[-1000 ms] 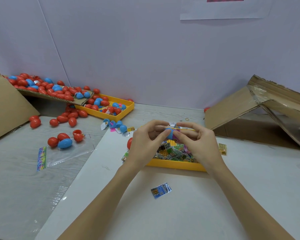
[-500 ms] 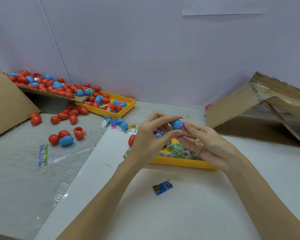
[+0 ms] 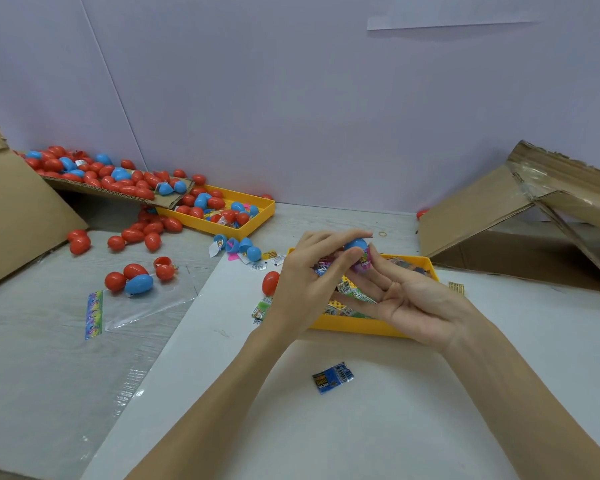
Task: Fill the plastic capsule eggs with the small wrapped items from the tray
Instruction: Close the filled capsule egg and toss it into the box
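Both hands meet above the near yellow tray [image 3: 357,328], which sits on the white surface [image 3: 378,427] and holds a heap of small wrapped packets [image 3: 352,296]. The left hand [image 3: 309,285] pinches a blue egg half [image 3: 355,244] between its thumb and its fingers, which curl over the top of it. The right hand [image 3: 409,303] lies palm up beside it, its fingertips holding a pink wrapped packet [image 3: 365,263] pressed against the underside of the blue half; the other fingers stretch out loosely.

A red egg [image 3: 270,283] lies on the surface just left of the tray, partly behind the left wrist, and a blue packet [image 3: 333,377] lies alone in front of the tray, between the forearms. Further left, a clear plastic bag [image 3: 142,303] carries a few red eggs and one blue egg [image 3: 139,284]. At the back left, a second yellow tray [image 3: 253,223] and a cardboard flap [image 3: 174,199] are loaded with many red and blue eggs, more of them spilled around. A folded cardboard box [image 3: 520,209] stands at the right.
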Tool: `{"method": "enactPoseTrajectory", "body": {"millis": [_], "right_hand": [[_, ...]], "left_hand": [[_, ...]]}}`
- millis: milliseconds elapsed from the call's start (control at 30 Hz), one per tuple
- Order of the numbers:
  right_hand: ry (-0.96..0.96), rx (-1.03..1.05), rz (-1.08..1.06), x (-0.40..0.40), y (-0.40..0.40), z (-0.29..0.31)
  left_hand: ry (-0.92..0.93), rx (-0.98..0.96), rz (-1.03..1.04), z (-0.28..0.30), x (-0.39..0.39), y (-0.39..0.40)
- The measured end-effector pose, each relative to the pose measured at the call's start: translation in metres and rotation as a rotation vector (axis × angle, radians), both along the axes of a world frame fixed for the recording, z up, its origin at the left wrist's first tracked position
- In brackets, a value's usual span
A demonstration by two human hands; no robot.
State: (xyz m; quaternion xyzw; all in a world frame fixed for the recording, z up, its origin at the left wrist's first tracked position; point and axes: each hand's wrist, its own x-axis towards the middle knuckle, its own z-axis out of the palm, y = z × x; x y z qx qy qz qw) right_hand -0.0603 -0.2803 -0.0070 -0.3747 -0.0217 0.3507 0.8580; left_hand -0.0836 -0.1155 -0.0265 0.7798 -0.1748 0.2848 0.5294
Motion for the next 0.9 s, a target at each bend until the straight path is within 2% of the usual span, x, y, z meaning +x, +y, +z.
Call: {"method": "enactPoseTrajectory", "body": {"millis": [133,367,600,767,900], "right_hand": [[-0.031,-0.007,0.009,-0.004,0.006,0.0],[0.082,0.078,-0.054,-0.007,0.015,0.0],[-0.027,0.008,0.014,-0.008,0.016,-0.002],[-0.143,-0.092,-0.046,-0.008,0.016,-0.004],[-0.198,-0.215,-0.179,-0.002,0.004,0.002]], "left_hand": [[0.057,-0.073,-0.065,0.003,0.0,0.0],[0.024,-0.116,-0.002,-0.001,0.002,-0.001],[0.045,-0.28,0.044,0.001,0.0,-0.002],[0.12,-0.225,-0.006,0.001,0.0,0.001],[0.16,-0.206,0.041,0.002,0.0,0.005]]}}
